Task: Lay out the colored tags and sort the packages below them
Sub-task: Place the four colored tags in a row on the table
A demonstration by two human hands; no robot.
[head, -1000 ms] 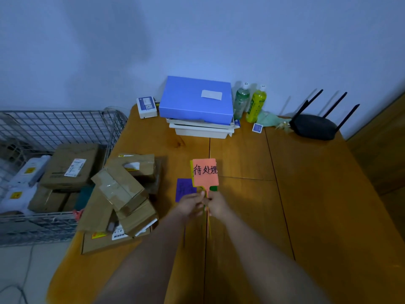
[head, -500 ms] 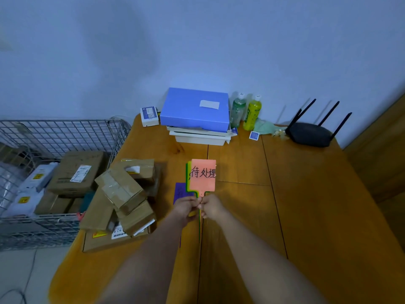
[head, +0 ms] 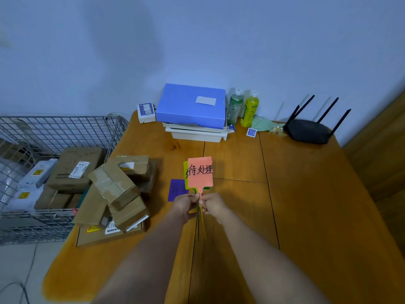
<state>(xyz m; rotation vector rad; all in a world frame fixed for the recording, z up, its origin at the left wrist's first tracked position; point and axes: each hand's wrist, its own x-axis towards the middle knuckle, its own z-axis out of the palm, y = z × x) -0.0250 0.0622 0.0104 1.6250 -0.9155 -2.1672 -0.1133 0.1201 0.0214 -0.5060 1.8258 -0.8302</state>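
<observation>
Your left hand (head: 185, 204) and right hand (head: 213, 205) still pinch the tags (head: 200, 175), now slightly fanned; probably about to separate them; packages (head: 116, 189) unsorted.

Wooden table (head: 306, 194) against a plain bluish wall (head: 197, 40)

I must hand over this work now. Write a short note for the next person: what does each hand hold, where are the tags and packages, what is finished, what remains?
Left hand and right hand both pinch the stems of a bunch of tags held upright: orange tag in front, yellow tag and a green one behind.
Purple tag appears to lie on the table.
Packages are piled at the table's left edge; more sit in the wire basket.
Done: at most one tag laid. Left: lay the other tags, sort all packages below them.
</observation>
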